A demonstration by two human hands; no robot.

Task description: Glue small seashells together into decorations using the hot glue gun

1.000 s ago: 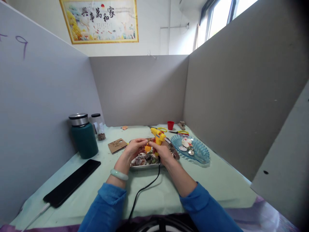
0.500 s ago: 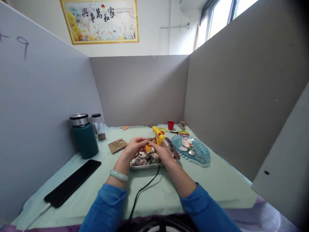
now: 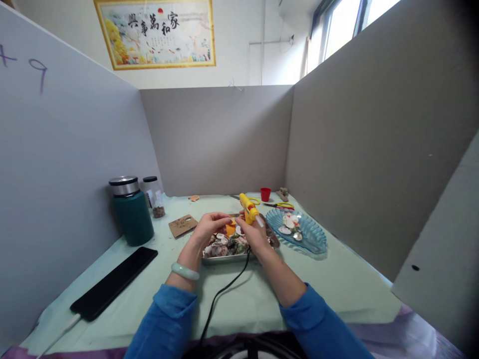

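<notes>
My right hand (image 3: 255, 235) is wrapped round a yellow glue gun (image 3: 247, 205), whose pale stick end points back toward me. A black cord (image 3: 224, 289) runs down from that hand to the table's front edge. My left hand (image 3: 211, 227), with a pale green bangle on its wrist, is closed in a pinch, fingertips close to my right thumb. Whatever lies between the left fingertips is too small to make out. Beneath both hands sits a metal tray (image 3: 228, 259) filled with seashells (image 3: 220, 249). An orange piece (image 3: 231, 230) shows between the hands, partly covered.
On the right lies a blue glass dish (image 3: 312, 234) with several shells. A brown card (image 3: 182, 226), phone (image 3: 114, 282), green flask (image 3: 131, 217) and jar (image 3: 152, 194) are on the left. Scissors (image 3: 280, 205) and a red cup (image 3: 265, 194) stand behind. Grey panels enclose three sides.
My right thumb has drawn slightly away from the left fingertips, opening a small gap. The glue gun has shifted a little to the right. The left hand stays nearly in place.
</notes>
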